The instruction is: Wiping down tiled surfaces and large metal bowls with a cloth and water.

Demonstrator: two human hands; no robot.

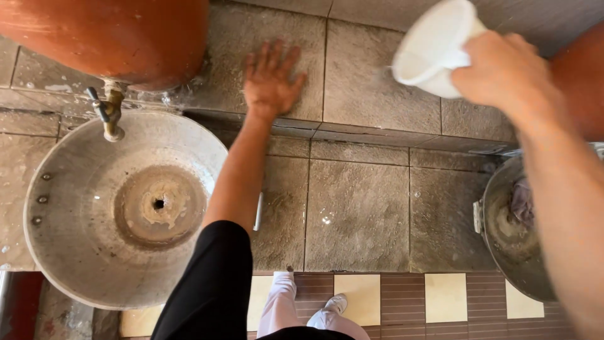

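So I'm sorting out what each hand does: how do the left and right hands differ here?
The left hand lies flat, fingers spread, on the grey tiled ledge; the right hand is raised and closed around a white cup. The left is empty and sharp, the right blurred. Both are bare.

The jug [434,47] in the right hand [503,72] is plain white. The ledge [377,88] under the left hand [270,79] is speckled grey tile with darker seams. The big pot [119,34] is reddish-brown clay, its tap [108,113] dull brass. The round basin [119,208] is pale grey metal, stained tan around the drain. The floor [402,296] alternates cream squares with ribbed brown ones. The sleeve [207,283] is black.
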